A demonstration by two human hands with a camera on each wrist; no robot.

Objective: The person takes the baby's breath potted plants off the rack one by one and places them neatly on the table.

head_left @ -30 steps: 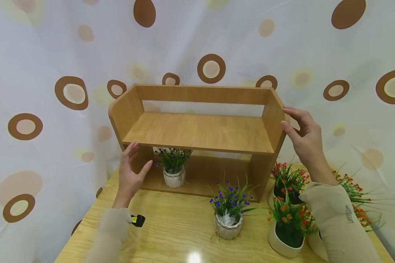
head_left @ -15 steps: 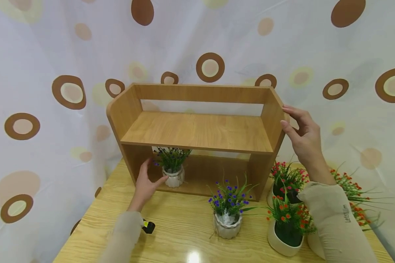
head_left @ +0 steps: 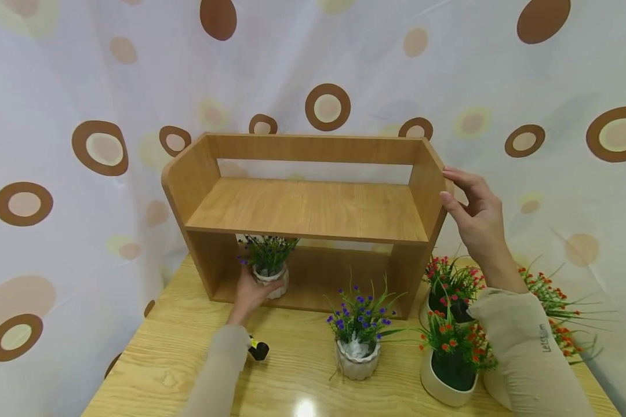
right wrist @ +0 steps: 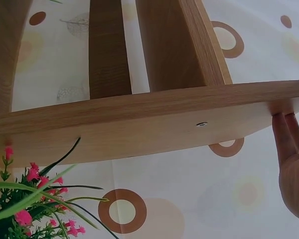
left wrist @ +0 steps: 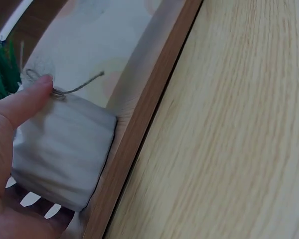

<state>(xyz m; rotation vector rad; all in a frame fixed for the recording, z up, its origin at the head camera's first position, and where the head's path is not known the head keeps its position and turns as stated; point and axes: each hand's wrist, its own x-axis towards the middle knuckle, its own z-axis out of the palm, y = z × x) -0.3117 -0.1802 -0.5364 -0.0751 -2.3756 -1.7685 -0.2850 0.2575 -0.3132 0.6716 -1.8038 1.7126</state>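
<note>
A white ribbed pot (left wrist: 65,144) tied with twine holds purple-flowered grass (head_left: 269,252). It stands at the left of the wooden shelf unit's (head_left: 313,208) lower level. My left hand (head_left: 253,292) grips this pot, thumb across its front near the twine and fingers round the far side. The right hand (head_left: 480,217) touches the unit's right side panel (right wrist: 139,132) near its upper front corner; straight fingers (right wrist: 287,137) meet the panel's outer face. A second purple-flowered pot (head_left: 357,359) stands on the table in front of the unit.
Several pots with red and pink flowers, such as a cream pot (head_left: 447,382), crowd the right of the table (head_left: 287,382) below my right forearm. A patterned curtain (head_left: 375,63) hangs behind the unit. My left wrist carries a small black device (head_left: 259,350).
My left hand has moved right and inward from the unit's left side to the pot on the lower level and taken hold of it. The right hand stays at the side panel.
</note>
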